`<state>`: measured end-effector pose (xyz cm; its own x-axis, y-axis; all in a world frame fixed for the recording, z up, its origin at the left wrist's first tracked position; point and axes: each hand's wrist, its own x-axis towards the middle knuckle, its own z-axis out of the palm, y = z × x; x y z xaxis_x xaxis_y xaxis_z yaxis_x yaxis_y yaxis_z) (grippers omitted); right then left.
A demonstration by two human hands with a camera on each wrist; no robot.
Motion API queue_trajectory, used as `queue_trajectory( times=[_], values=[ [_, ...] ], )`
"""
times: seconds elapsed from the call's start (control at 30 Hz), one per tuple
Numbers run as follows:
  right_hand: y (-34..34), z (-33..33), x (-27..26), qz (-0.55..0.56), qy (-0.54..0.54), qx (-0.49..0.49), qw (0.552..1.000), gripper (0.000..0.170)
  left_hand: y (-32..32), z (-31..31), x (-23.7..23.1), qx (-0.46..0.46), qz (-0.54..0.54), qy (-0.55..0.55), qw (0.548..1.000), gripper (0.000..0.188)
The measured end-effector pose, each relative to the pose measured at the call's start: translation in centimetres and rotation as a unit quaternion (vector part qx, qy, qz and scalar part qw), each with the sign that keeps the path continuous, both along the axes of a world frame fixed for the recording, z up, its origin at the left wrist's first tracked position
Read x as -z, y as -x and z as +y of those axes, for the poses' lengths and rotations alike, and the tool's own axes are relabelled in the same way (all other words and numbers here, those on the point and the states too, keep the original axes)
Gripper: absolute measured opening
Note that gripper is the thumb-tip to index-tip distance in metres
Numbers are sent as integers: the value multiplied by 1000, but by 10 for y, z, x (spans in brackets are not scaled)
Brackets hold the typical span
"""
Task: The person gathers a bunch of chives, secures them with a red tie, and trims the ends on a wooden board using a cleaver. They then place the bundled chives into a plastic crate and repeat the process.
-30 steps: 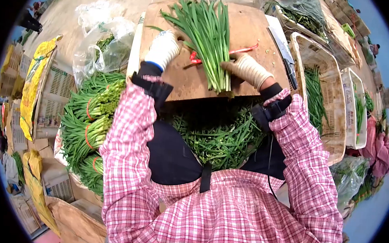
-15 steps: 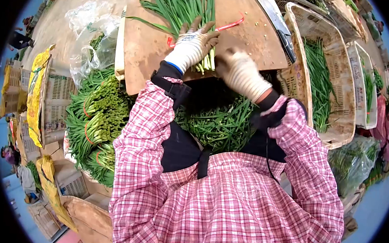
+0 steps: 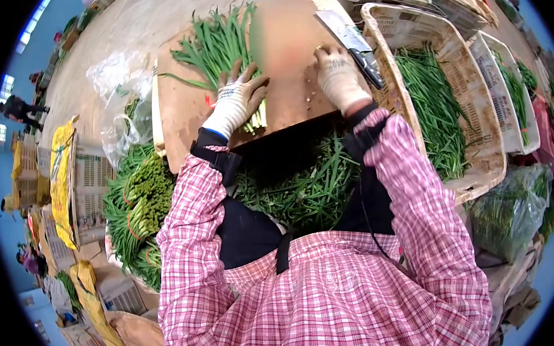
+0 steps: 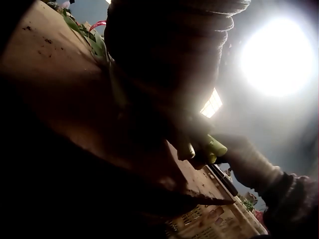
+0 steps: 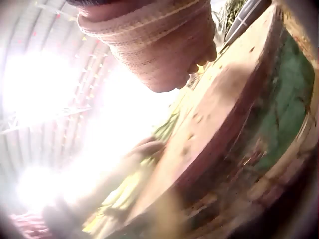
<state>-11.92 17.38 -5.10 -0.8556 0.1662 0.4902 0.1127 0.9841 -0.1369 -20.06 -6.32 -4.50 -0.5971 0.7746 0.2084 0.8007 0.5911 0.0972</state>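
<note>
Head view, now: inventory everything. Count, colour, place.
cutting board: 1, brown, before the person; partly blurred
stalk bunch: 1, green, on the board
red strip: 1 piece, red, on the board
knife: 1, silver and black, board's right side
large crate: 1, dirty beige, right of the board
long leaves: uncounted, green, in the large crate
small crate: 1, white, far right
tied bundles: several, green, lower left
loose trimmings: uncounted, green, below the board
clear bags: at least 2, transparent, left and right
yellow sacks: at least 2, yellow, left
background people: at least 2, mixed colours, left
sleeves: 2, pink plaid, lower middle
left hand: 1, white-gloved, on the bunch
right hand: 1, white-gloved, beside the knife
</note>
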Motion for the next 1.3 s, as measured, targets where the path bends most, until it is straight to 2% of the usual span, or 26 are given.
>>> queue_trajectory(
  times=[0.1,0.17,0.2,0.23,0.27,0.33,0.37,0.4,0.43,0.47,0.5,0.53,0.6,0.67,0.77,0.8,0.83,0.87,0.93,1.0,1.07,1.1,1.13,1.2,1.23,1.3],
  values=[
    [31,22,-2,-31,-51,51,997,26,0,-5,-3,31,-18,-44,998,34],
    [32,14,-23,-186,-63,-74,978,21,3,-7,3,25,-26,-71,997,34],
    [22,6,-28,-189,-35,-144,971,20,2,-5,-2,17,-29,-37,999,33],
    [16,-9,-12,-152,57,-113,980,17,1,-6,-4,29,-39,-47,998,33],
    [-3,-26,9,-79,27,-131,988,15,0,-7,-6,36,-38,-44,998,32],
    [-71,-44,-16,-208,120,-266,934,15,4,-11,-3,48,-25,-25,998,36],
    [-101,-38,-45,-301,239,-267,884,19,6,-12,-5,49,-15,1,999,38],
    [-119,-20,-49,-297,271,-315,860,23,8,-15,-3,49,-6,30,998,39],
    [-142,11,-73,-306,296,-261,867,26,12,-17,-5,51,-4,50,997,41],
    [-162,44,-83,-262,303,-166,901,27,15,-17,-7,50,-1,69,996,43],
    [-179,81,-100,-257,371,-49,891,30,13,-14,-15,32,24,106,994,46],
    [-190,136,-72,-183,338,41,922,33,10,-7,-25,35,57,124,990,48],
    [-213,225,-50,-168,124,226,951,28,-2,24,-60,82,57,123,987,46],
    [-217,260,-42,-196,105,241,944,26,-24,73,-95,161,71,73,982,32],
    [-165,274,26,-141,64,73,985,20,-42,152,-117,216,21,32,976,23],
    [-145,265,48,-153,125,40,980,19,-49,177,-118,226,3,15,974,20],
    [-124,262,84,-146,125,-1,981,19,-52,198,-114,242,-26,-9,970,17],
    [-105,250,104,-193,44,2,980,20,-51,217,-104,268,-49,-28,962,17],
    [-77,232,144,-268,-32,29,963,19,-67,252,-93,278,-206,-59,936,16],
    [-67,229,160,-346,-114,36,931,19,-86,274,-67,314,-139,-62,937,16],
    [-64,243,172,-247,-104,-5,963,17,-106,292,-38,339,-157,-100,922,19],
    [-62,251,161,-184,-61,19,981,18,-115,300,-25,339,-168,-112,919,21],
    [-58,267,133,-149,79,59,984,19,-121,307,-11,338,-179,-126,915,23],
    [-44,314,137,67,200,134,968,21,-128,314,18,293,-182,-140,928,26],
    [-33,330,123,-16,225,175,958,24,-129,315,31,266,-202,-141,932,26],
    [-3,361,113,-130,250,233,931,27,-132,317,46,260,-128,-141,947,25]
  ],
)
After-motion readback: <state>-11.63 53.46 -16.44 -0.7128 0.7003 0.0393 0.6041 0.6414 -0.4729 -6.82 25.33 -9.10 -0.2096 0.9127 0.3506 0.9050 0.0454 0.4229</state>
